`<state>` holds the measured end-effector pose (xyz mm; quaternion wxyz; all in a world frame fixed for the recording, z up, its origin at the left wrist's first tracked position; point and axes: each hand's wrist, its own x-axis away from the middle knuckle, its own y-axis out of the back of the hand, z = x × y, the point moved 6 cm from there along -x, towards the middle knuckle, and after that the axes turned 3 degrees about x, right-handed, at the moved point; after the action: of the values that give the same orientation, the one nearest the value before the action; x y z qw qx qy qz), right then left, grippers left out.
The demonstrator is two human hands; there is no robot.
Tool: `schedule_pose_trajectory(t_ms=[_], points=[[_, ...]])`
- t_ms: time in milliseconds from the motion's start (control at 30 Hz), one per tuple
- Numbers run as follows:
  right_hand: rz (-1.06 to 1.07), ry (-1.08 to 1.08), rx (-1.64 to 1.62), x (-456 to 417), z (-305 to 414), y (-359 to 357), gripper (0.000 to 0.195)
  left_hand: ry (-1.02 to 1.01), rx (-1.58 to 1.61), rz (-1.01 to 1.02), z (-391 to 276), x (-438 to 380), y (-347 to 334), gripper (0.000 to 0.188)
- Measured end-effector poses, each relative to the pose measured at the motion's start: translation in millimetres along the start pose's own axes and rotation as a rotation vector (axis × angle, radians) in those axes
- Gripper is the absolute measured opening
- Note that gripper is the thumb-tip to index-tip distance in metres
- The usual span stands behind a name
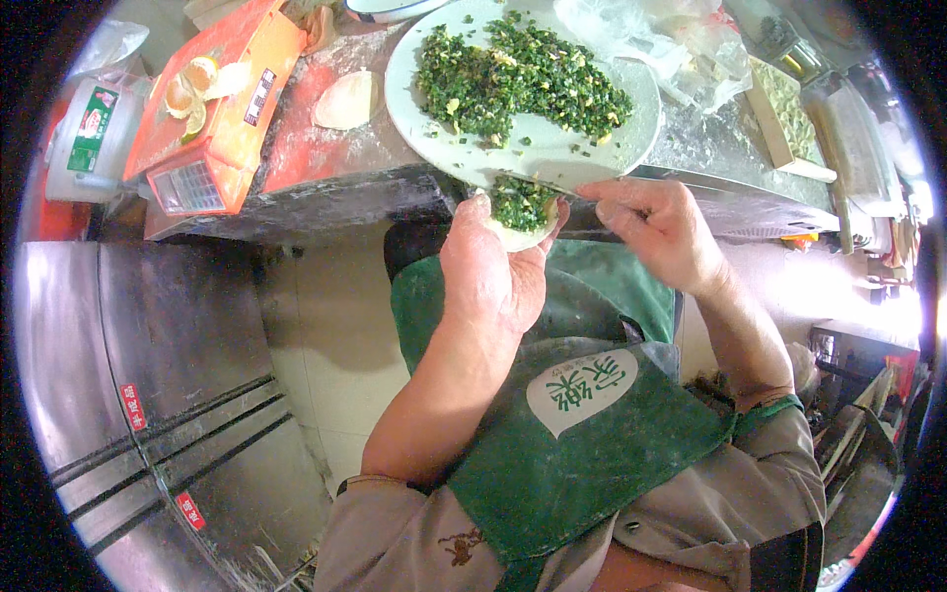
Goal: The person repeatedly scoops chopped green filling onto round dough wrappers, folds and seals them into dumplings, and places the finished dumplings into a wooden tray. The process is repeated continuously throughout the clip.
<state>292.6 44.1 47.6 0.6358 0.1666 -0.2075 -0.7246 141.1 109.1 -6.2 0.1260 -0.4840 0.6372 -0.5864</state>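
Observation:
My left hand (492,277) cups a round dough wrapper (529,238) from below, thumb on one side and fingers on the other. Chopped green filling (521,207) with pale yellow bits lies heaped in the wrapper. In my right hand (662,229) a thin flat tool (544,183), perhaps a filling spatula, is pinched between thumb and fingers. Its far end reaches over the filling. Just beyond both hands, a large pale oval plate (629,152) overhangs the counter edge and carries two merged mounds of the same green mix (510,81).
A floured counter (318,159) holds a flat dough disc (348,100). Peeled citrus (185,92) rests on an orange box (244,66) beside a plastic tub (96,140). Crumpled plastic bags (673,52) and a tray (788,118) stand right. Steel cabinet doors (185,318) are lower left.

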Motion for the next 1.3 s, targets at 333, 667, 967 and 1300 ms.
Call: schedule_pose_trajectory(t_ms=[333, 667, 967, 1300], points=[[-0.158, 0.39, 0.51, 25.2, 20.4, -38.4, 0.04, 0.034, -0.059, -0.001, -8.8, 2.9, 8.6, 0.042], [0.059, 0.517, 0.585, 31.7, 28.0, -15.6, 0.031, 0.24, -0.058, 0.128, 3.3, 24.6, 40.2, 0.042], [0.127, 0.57, 0.525, 27.2, 25.0, -0.3, 0.038, 0.349, -0.089, 0.186, 11.8, 34.0, 39.8, 0.046], [0.364, 0.667, 0.399, 26.3, 30.1, 33.4, 0.034, 0.402, -0.124, 0.212, 19.1, 40.6, 43.4, 0.043]])
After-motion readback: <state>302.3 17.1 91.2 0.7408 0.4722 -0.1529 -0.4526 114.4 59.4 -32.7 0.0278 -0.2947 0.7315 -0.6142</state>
